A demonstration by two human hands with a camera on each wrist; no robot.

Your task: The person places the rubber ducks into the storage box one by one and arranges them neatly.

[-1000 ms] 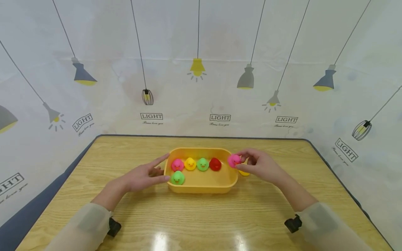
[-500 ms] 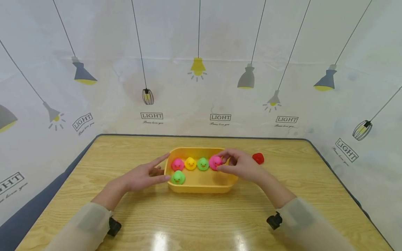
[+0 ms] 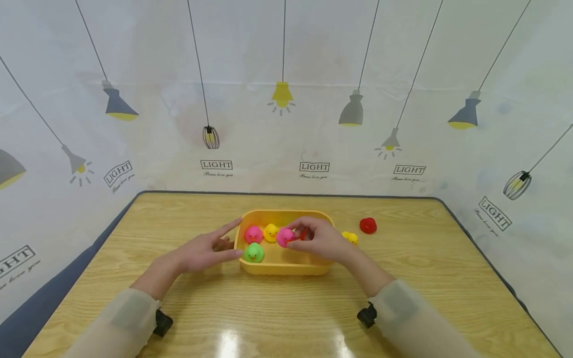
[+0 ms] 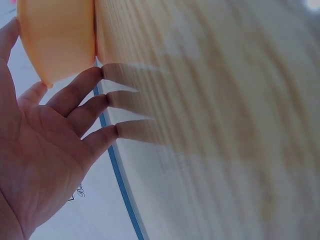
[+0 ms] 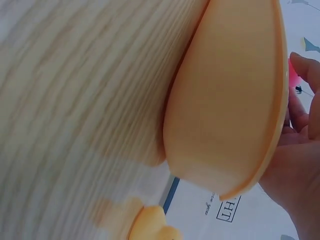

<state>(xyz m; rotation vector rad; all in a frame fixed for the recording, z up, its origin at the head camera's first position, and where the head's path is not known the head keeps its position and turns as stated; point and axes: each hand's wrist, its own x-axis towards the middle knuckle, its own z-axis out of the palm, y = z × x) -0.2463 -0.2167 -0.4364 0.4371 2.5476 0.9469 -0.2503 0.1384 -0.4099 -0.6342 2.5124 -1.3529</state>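
A yellow plastic box [image 3: 286, 270] stands on the table. Pinched in my right hand [image 3: 322, 239] is a pink rubber duck [image 3: 284, 237], held over the middle of the box. The right wrist view catches only a sliver of that pink duck [image 5: 294, 77] behind the box wall. My left hand [image 3: 205, 252] touches the box's left end, thumb and index finger spread along its rim, while its other fingers reach down at the tabletop [image 4: 200, 125]. Inside the box sit another pink duck [image 3: 253, 234], a yellow duck [image 3: 270, 233] and a green duck [image 3: 253, 253]. A red duck [image 3: 303, 234] shows partly behind my right fingers.
Right of the box, a yellow duck [image 3: 350, 237] and a red duck [image 3: 368, 225] stand on the wooden table [image 3: 286, 308]. A wall covering printed with lamps [image 3: 281, 94] rises behind and beside the table.
My right hand has carried the pink duck leftward, from the box's right rim to over its middle, now covering the second green duck. The left hand has stayed at the rim.
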